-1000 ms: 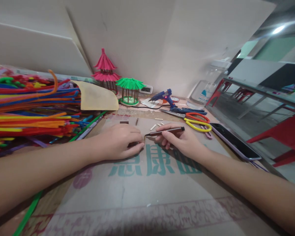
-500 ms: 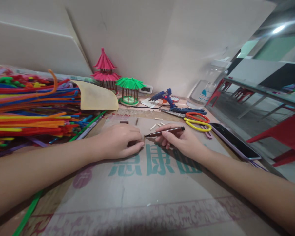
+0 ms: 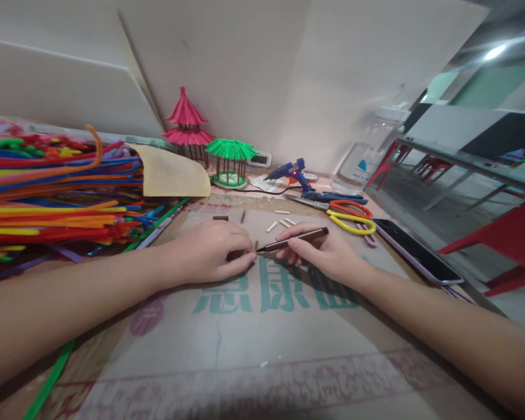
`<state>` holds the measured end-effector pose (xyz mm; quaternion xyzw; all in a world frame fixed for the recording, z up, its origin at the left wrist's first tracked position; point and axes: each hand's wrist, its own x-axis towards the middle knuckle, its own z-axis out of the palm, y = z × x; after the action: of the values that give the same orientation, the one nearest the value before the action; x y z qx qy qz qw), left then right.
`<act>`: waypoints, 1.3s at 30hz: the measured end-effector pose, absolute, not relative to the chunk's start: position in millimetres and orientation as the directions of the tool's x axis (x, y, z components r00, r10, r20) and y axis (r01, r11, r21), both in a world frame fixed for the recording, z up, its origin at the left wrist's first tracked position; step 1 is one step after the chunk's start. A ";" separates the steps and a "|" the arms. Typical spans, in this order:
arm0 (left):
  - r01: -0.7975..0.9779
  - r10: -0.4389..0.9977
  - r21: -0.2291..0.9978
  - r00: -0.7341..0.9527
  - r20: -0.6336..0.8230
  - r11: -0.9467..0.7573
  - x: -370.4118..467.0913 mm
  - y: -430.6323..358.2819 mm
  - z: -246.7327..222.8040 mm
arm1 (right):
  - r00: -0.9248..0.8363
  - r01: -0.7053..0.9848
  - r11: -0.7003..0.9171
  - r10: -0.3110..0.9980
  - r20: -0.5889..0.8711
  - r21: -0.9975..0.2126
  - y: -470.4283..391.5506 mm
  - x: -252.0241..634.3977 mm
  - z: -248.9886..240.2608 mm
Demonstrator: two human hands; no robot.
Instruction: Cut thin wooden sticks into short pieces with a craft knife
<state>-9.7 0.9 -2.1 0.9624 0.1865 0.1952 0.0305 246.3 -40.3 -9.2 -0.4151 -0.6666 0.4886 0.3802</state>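
Observation:
Between the fingers of my right hand (image 3: 317, 248) is a brown marker (image 3: 295, 239), its dark tip pointing left. My left hand (image 3: 221, 251) rests on the printed sheet, thumb and fingertips pinched on a small brown stick (image 3: 256, 245) that stands up from them. The marker's tip meets the stick close to my left fingertips. Just beyond the hands lie several short white sticks (image 3: 284, 223), a thin brown piece (image 3: 243, 216) and a dark brown marker cap (image 3: 220, 218).
Bundles of coloured pipe cleaners (image 3: 52, 175) fill the left side. Behind stand a pink-roofed pagoda (image 3: 187, 122), a green-roofed pavilion (image 3: 230, 160) and a glue gun (image 3: 291, 172). To the right are scissors (image 3: 350, 219), a phone (image 3: 420, 251) and a clear plastic jar (image 3: 361, 160).
The marker's tip has shifted slightly down and left along the small stick, toward my left fingertips. My left hand stays in place.

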 end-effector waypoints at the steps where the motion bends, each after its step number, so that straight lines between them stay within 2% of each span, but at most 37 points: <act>1: 0.347 0.371 0.133 0.854 0.364 -0.928 -9.8 0.8 -2.0 | -0.366 0.181 0.182 0.924 0.106 -0.966 -40.3 246.2 -9.5; 7: 0.345 0.370 0.133 0.853 0.369 -0.929 -10.2 0.2 -1.8 | -0.318 0.194 0.184 0.941 0.115 -0.964 -40.1 245.5 -10.0; 15: 0.346 0.361 0.108 0.855 0.373 -0.932 -10.1 1.6 -3.4 | -0.374 0.172 0.193 0.920 0.117 -0.966 -39.9 246.4 -9.9; 21: 0.356 0.386 0.149 0.857 0.341 -0.922 -10.6 -0.3 -1.3 | -0.343 0.185 0.189 0.932 0.117 -0.964 -40.3 245.7 -9.6; 27: 0.487 0.533 0.216 0.785 0.316 -0.846 -7.5 -0.4 1.1 | -0.344 0.204 0.188 0.933 0.109 -0.961 -39.3 245.4 -9.8; 39: 0.473 0.527 0.241 0.808 0.263 -0.847 -6.3 3.9 -0.1 | -0.396 0.188 0.189 0.913 0.102 -0.964 -42.3 245.5 -5.8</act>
<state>-6.3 3.9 -0.1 0.9473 0.2639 0.1618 0.0823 245.5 -42.3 -5.8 -0.4066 -0.6767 0.4900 0.3696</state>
